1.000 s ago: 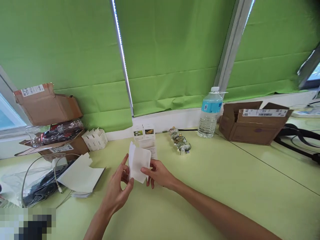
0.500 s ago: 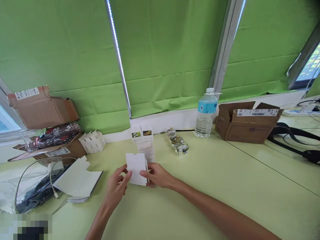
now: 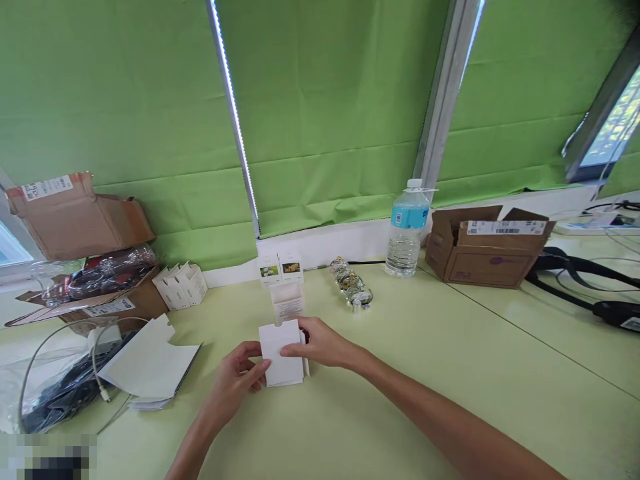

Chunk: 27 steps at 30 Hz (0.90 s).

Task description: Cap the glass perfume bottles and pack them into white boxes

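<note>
A folded white cardboard piece (image 3: 281, 363), perhaps a small carton, is held between my two hands above the table. My left hand (image 3: 241, 373) pinches its left edge, thumb on the front. From the right, my right hand (image 3: 323, 343) grips it, thumb across its face and fingers behind, mostly hidden. Just beyond it lies a white paper with print (image 3: 289, 303). Two small white boxes with plant pictures (image 3: 281, 268) stand against the wall behind that. To their right, several small glass bottles (image 3: 350, 280) lie in a row.
A large water bottle (image 3: 406, 230) and an open brown box (image 3: 493, 250) stand at the back right, near a black strap (image 3: 565, 287). On the left are folded white sheets (image 3: 150, 363), a cable in plastic (image 3: 75, 380), several white cartons (image 3: 181, 285) and stacked cardboard boxes (image 3: 85, 217).
Both hands have brought the white cardboard piece slightly lower and nearer. My right thumb lies higher across its face. The whole view has shifted slightly.
</note>
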Each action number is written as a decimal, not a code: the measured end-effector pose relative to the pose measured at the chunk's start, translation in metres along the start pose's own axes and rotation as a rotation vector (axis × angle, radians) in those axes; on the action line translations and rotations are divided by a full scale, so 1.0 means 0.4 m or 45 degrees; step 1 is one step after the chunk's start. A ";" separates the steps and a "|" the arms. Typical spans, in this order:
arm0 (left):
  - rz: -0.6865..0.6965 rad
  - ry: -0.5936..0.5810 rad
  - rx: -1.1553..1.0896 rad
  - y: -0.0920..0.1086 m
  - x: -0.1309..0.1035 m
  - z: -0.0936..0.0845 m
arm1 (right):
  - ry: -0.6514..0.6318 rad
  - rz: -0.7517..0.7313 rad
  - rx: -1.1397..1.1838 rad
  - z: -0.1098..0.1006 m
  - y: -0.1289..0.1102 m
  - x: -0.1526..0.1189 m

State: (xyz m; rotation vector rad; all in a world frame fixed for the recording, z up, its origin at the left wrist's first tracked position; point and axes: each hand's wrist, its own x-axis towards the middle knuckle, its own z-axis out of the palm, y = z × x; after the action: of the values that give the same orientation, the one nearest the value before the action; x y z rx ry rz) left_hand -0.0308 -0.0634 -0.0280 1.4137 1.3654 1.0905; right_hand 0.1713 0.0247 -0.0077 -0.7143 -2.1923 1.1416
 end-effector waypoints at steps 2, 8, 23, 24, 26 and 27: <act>0.006 -0.012 -0.005 -0.003 0.002 0.000 | -0.034 -0.014 -0.016 -0.005 -0.005 0.001; 0.049 0.147 0.122 -0.018 -0.002 -0.004 | 0.044 0.015 0.014 -0.071 -0.044 0.008; 0.528 0.384 0.517 0.086 0.195 0.062 | 0.542 0.069 0.106 -0.252 -0.099 -0.009; 0.517 0.355 0.445 0.089 0.208 0.070 | 0.550 0.065 0.114 -0.252 -0.098 -0.008; 0.489 0.328 0.277 0.087 0.227 0.084 | 0.545 0.048 0.131 -0.250 -0.098 -0.006; 0.475 0.331 0.196 0.084 0.231 0.089 | 0.536 0.036 0.140 -0.248 -0.098 -0.005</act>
State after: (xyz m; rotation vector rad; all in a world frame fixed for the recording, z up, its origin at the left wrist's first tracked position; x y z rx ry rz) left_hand 0.0135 0.0279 -0.0022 1.7339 1.4239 1.4786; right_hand 0.2330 0.0583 0.0726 -0.8523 -1.7602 1.0087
